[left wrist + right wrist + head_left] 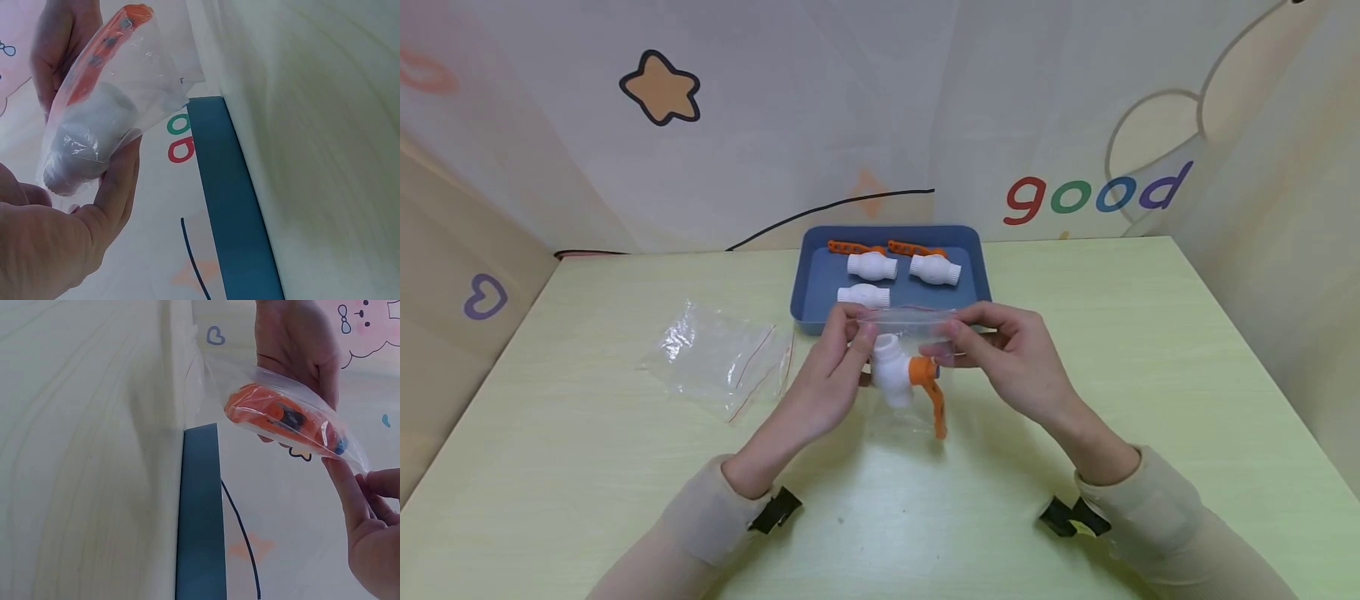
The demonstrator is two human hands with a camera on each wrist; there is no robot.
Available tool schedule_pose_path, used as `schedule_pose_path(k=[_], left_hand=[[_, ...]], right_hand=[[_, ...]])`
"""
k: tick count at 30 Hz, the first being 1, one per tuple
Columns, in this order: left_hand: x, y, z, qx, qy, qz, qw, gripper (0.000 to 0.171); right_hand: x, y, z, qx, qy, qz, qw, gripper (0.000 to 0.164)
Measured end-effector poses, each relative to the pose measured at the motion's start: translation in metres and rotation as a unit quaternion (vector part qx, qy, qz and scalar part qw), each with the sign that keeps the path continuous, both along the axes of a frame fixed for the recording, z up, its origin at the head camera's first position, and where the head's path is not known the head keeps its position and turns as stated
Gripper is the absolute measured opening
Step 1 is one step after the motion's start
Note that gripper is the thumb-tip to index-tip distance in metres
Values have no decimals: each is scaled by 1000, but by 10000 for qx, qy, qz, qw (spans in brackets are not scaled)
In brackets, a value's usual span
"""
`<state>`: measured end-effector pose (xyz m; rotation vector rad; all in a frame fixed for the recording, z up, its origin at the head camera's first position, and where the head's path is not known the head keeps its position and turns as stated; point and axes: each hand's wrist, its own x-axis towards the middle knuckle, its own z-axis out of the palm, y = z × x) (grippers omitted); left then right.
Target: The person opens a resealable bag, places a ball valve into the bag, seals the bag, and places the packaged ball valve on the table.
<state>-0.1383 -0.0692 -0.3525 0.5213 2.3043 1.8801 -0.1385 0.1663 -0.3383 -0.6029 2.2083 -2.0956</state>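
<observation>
A clear zip bag point(906, 318) hangs between my two hands, its top edge level with the fingertips. Inside it is a white ball valve point(892, 375) with an orange lever handle point(937, 408) pointing down. My left hand point(829, 379) pinches the bag's upper left corner between thumb and fingers. At the upper right corner my right hand point(1018, 358) pinches the plastic too. In the left wrist view the white valve body point(94, 134) shows through the film, with left fingers alongside. The right wrist view shows the orange handle point(281, 419) through the bag.
Behind the hands stands a blue tray point(805, 292) holding several white valve bodies point(872, 267) and two orange handles point(857, 247). Flat clear bags with red seal lines point(715, 358) lie on the table left of my left hand. A printed curtain point(850, 108) rises behind the table.
</observation>
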Motion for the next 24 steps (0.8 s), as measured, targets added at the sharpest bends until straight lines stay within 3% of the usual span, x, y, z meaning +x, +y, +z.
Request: schedule_pose_path(k=[7, 24], left_hand=[[1, -1, 2, 153, 6, 64, 9999, 19], [4, -3, 9, -8, 251, 98, 9996, 11]], right_hand=[[-1, 0, -2, -11, 4, -94, 10000, 15], [-1, 1, 0, -100, -177, -425, 9989, 14]])
